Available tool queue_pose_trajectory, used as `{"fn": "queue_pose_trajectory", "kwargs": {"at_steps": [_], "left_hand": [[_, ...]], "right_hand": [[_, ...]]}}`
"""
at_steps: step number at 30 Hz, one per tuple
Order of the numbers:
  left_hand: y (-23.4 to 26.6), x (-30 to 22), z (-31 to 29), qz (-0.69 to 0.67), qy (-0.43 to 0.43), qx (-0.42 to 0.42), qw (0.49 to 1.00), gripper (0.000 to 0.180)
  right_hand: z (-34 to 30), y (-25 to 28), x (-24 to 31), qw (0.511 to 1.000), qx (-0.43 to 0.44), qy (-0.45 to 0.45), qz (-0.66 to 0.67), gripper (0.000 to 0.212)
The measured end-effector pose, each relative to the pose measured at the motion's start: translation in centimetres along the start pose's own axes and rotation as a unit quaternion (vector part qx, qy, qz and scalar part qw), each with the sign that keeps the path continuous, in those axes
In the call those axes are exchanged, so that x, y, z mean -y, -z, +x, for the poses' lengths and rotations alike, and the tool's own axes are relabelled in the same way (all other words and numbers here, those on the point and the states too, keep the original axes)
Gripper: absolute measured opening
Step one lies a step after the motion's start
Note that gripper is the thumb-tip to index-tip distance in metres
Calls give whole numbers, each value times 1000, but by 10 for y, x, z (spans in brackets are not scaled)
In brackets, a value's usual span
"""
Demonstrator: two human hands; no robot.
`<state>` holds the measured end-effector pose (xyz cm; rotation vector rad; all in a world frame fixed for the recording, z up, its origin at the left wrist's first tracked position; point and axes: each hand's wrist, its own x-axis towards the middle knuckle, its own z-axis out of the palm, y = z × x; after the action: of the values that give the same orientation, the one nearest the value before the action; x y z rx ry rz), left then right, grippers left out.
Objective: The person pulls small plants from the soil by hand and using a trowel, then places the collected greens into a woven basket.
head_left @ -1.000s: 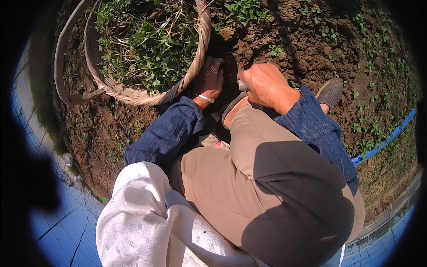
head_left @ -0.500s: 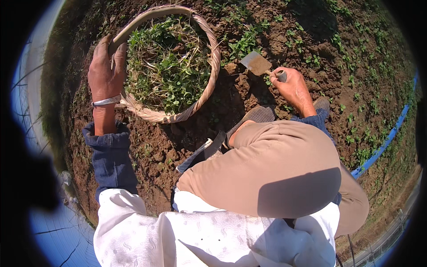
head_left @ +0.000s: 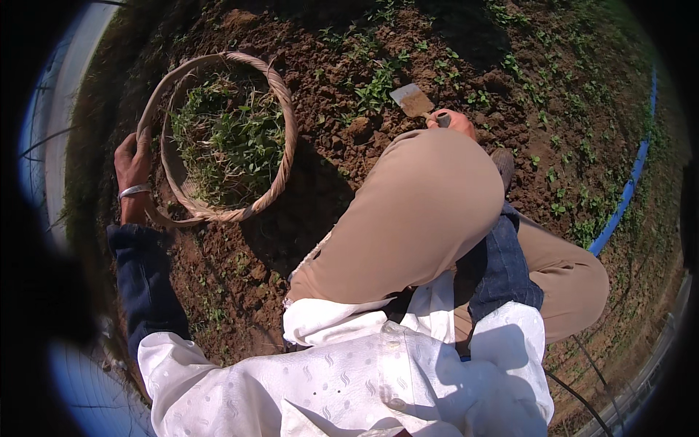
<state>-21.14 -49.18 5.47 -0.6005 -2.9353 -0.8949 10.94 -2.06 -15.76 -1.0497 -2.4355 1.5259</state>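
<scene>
A round wicker basket [head_left: 288, 135] is at the left, filled with pulled green weeds [head_left: 244, 138] and some dry stalks. My left hand [head_left: 132, 167] is closed around the basket's handle on its left side, a pale band on the wrist. To the right, my right hand [head_left: 456, 124] is closed round the grip of a small trowel [head_left: 412, 100]. The trowel's flat, squarish metal blade points left and away from me, over the soil. My raised knee partly hides the right hand and forearm.
Clumpy brown soil [head_left: 306, 95] with small green seedlings [head_left: 375, 87] spreads around me. A blue hose [head_left: 628, 191] runs along the right. My bent knee [head_left: 444, 175] rises between the basket and the right forearm. A pale strip [head_left: 73, 124] borders the far left.
My left hand has moved left with the basket, which now sits farther from my legs. My knee has shifted and now covers much of my right hand. The trowel has barely moved.
</scene>
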Motion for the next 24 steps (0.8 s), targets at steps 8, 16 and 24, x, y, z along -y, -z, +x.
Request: {"fn": "queue_pose_trajectory", "kwargs": {"at_steps": [8, 16, 24], "left_hand": [[-2, 71, -8, 145, 108, 0, 983, 34], [-140, -103, 4, 310, -319, -73, 892, 28], [-408, -198, 38, 67, -384, 237, 890, 25]], "right_hand": [[-1, -9, 28, 991, -110, -45, -59, 18], [30, 7, 29, 980, -73, 55, -176, 16], [75, 21, 18, 974, 78, 54, -206, 14]]}}
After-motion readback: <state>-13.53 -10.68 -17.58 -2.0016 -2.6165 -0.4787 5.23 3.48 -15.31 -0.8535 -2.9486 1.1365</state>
